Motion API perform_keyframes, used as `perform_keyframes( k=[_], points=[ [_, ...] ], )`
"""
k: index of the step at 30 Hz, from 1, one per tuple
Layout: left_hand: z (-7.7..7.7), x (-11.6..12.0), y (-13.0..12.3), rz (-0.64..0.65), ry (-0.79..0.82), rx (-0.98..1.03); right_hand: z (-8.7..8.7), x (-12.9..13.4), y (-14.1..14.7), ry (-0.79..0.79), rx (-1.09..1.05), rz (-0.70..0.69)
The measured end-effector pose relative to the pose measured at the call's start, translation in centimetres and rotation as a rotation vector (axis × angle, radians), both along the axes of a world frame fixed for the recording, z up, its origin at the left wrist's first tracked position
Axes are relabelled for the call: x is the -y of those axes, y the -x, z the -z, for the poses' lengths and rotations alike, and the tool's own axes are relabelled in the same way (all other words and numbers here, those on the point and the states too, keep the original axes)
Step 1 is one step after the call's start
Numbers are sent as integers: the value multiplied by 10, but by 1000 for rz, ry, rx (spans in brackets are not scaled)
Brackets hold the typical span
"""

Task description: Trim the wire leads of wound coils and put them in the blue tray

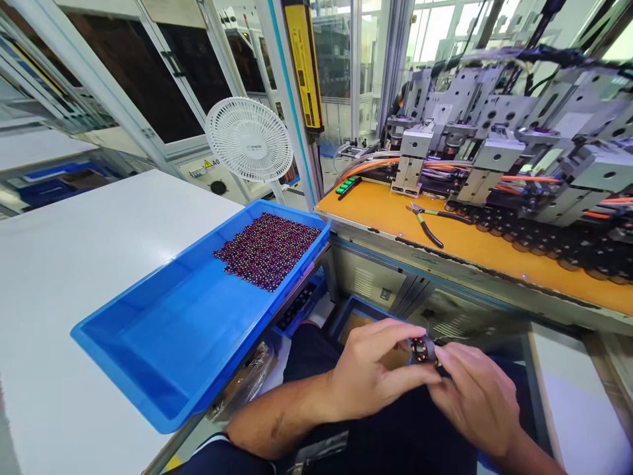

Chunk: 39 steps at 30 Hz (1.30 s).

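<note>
A small dark cylindrical part, with copper-coloured dots round its end face, is held above my lap. My left hand has its index finger above the part and its thumb below, gripping it from the left. From the right, the fingers and thumb of my right hand pinch the part's other end. Fingers cover much of its side. To the left stands a blue tray, its far end filled with many tightly packed small dark pieces dotted with red, blue and copper colours.
A white table carries the tray. On the orange-topped bench lie cutting pliers and a row of dark round parts below a metal machine. A white fan stands behind the tray. Below is a blue bin.
</note>
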<state>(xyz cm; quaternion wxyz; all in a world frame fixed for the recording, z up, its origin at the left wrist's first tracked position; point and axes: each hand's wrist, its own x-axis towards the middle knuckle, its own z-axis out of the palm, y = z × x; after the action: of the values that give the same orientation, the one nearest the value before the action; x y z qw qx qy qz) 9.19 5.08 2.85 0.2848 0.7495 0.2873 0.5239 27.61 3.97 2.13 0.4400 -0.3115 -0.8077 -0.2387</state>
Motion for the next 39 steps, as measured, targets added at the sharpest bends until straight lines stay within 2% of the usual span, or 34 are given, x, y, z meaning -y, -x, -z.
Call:
perform_keyframes(
  k=[2,4,8,11,16,18,21,24,26,27,29,31,33,35,36,39],
  points=[
    [-3,-3,0,19,52,-12,0,3,1,58,-58,-11],
    [-4,-7,1,27,26,-17,-1,7,3,188,-155,-46],
    [-4,-7,3,14,-104,-32,-7,14,10,488,-398,-264],
    [-4,-6,3,37,-46,6,-8,17,15,523,-522,-309],
    [0,-8,2,177,324,252,-4,18,17,635,-667,-253],
    [2,-9,1,204,386,306,-3,19,17,666,-693,-240],
    [3,-11,0,180,340,295,-2,18,14,737,-763,-193],
    [0,-12,4,111,223,239,2,16,-1,878,-829,-69],
    [-3,-12,8,57,143,175,3,13,-17,952,-797,12],
    [-4,-12,10,33,98,136,1,11,-24,932,-764,53],
    [-5,-12,13,0,12,54,-5,9,-37,748,-631,128],
    [-6,-11,13,-9,-51,-20,-15,8,-43,477,-359,164],
    [-5,-9,11,13,-81,-77,-28,5,-40,294,-21,110],
    [-5,-8,10,48,-86,-104,-37,-1,-33,214,247,6],
    [-6,-7,10,63,-83,-106,-40,-4,-29,190,315,-46],
    [-7,-6,13,84,-46,-76,-44,-13,-18,255,321,-168]
  ],
)
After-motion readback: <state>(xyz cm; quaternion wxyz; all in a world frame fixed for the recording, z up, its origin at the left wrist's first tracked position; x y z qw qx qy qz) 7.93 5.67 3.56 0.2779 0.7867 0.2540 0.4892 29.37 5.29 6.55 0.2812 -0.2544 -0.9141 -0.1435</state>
